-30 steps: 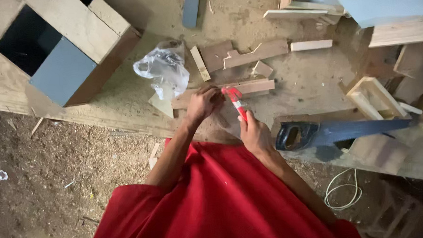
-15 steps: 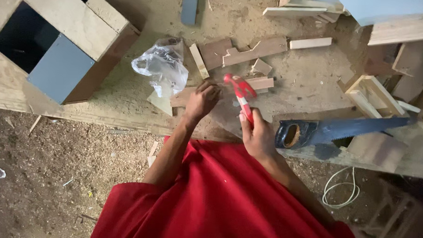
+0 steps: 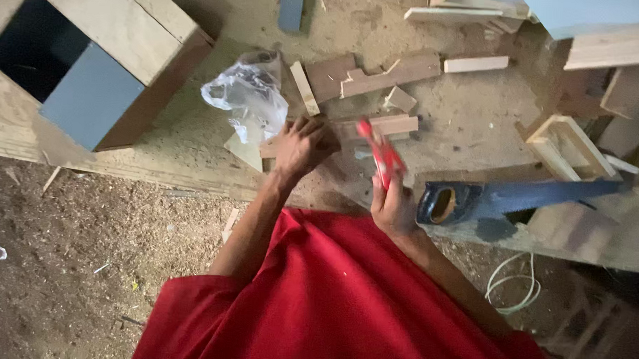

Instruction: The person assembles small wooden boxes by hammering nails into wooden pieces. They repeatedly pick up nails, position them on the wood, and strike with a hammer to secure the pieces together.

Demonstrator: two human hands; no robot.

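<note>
Right hand (image 3: 395,207), lifted since a second ago, grips a red-handled metal tool (image 3: 380,155) pointing away over the sawdust-covered workbench (image 3: 477,121). Left hand (image 3: 303,145) presses flat on a small wooden block (image 3: 378,125) mid-bench, beside a crumpled clear plastic bag (image 3: 248,99); a blue-bladed handsaw (image 3: 503,199) lies at the near edge.

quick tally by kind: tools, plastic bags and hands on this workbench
Tools: 2 (red-handled tool in the right hand, handsaw)
Plastic bags: 1 (clear bag)
Hands: 2 (left hand on a wood strip)
Total: 5
</note>
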